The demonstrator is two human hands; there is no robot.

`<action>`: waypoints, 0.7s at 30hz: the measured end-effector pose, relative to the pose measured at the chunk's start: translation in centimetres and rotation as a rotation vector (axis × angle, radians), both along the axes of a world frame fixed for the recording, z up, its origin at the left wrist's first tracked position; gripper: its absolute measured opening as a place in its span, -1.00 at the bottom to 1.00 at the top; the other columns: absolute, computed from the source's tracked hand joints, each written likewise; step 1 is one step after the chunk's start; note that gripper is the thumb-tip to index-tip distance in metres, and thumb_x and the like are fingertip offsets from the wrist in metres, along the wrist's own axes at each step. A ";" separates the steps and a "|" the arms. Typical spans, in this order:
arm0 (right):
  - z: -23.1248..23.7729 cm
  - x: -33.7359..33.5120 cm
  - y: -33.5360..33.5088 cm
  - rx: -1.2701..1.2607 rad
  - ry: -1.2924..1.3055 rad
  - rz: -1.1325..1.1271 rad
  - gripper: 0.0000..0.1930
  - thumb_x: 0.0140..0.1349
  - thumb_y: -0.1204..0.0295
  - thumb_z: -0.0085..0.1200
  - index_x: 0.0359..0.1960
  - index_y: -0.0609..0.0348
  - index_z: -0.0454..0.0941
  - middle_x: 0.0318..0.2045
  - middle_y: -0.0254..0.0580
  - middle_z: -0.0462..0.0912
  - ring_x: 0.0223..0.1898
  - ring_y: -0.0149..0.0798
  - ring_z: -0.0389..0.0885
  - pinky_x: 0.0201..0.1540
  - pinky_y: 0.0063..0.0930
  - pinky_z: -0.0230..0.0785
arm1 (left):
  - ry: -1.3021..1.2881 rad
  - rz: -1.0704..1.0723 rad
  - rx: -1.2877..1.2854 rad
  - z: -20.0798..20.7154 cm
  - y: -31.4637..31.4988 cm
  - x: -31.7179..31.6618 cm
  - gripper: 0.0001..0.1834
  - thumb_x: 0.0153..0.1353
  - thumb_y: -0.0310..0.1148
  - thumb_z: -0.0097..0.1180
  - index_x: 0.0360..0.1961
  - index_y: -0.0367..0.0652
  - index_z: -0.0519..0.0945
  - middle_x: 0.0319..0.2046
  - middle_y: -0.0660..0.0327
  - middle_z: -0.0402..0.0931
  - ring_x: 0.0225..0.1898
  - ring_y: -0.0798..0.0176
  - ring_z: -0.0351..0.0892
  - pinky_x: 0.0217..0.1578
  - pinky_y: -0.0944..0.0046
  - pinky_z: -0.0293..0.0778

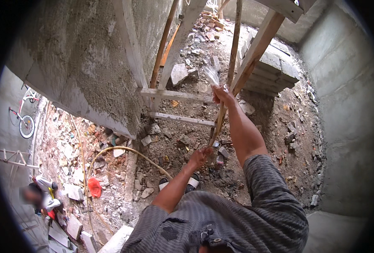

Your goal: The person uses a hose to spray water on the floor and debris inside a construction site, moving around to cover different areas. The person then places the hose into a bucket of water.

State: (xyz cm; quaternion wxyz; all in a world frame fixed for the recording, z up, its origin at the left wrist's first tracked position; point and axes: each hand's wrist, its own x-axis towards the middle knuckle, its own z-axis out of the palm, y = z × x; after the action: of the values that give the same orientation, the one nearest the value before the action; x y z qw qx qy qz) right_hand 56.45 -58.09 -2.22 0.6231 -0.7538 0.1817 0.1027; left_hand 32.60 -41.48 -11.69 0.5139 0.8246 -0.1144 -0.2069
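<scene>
My left hand (200,157) is closed around the lower end of a thin wooden pole (234,46), which slants up past my right hand. Farther up and to the right, with the arm stretched out, my right hand (223,95) is closed on some clear, crumpled plastic (211,75) that sticks out above the fingers. Whether those fingers also grip the pole is hidden. Right beside the hands stands a wooden frame with a pale crossbar (182,95) and a thick upright beam (257,49).
A rough plastered wall (79,55) rises at the left. Stacked grey blocks (271,71) stand beyond the beam. Rubble covers the ground, with a yellow hose (130,149) and a red plastic piece (94,187). At far left are a bicycle (26,122) and another person (46,194).
</scene>
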 end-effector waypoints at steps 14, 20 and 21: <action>-5.9 -1.7 1.3 -0.853 -0.251 -0.279 -0.66 0.27 0.18 -0.27 -0.29 0.23 0.39 -0.50 -0.11 0.53 -0.51 -0.28 0.57 -0.52 -0.47 0.42 | -0.021 -0.078 0.193 1.2 -0.4 4.0 -0.50 0.26 0.02 -0.34 0.00 -0.15 0.32 -0.34 -0.05 0.52 -0.30 -0.18 0.50 -0.33 -0.13 0.38; -6.9 -2.3 3.2 -0.699 -0.156 -0.351 -0.73 0.21 0.27 -0.19 -0.44 0.21 0.47 -0.51 -0.14 0.54 -0.44 -0.19 0.54 -0.44 -0.33 0.33 | -0.078 -0.037 -0.001 3.1 1.6 1.7 -0.47 0.26 0.08 -0.36 -0.25 -0.18 0.43 -0.45 -0.13 0.48 -0.36 -0.19 0.49 -0.36 -0.05 0.37; -7.5 -2.4 3.3 -0.640 -0.190 -0.390 -0.71 0.19 0.25 -0.15 -0.50 0.20 0.49 -0.55 -0.15 0.54 -0.48 -0.20 0.53 -0.47 -0.32 0.31 | 0.015 -0.043 0.051 2.9 2.2 2.0 -0.48 0.25 0.08 -0.33 -0.25 -0.19 0.43 -0.48 -0.09 0.47 -0.38 -0.14 0.48 -0.36 0.00 0.38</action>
State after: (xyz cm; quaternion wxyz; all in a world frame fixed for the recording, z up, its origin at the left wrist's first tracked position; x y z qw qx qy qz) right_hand 54.06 -54.80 -9.72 0.3780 -0.8676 0.2862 -0.1499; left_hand 34.58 -39.27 -8.74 0.4890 0.8332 -0.1232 -0.2268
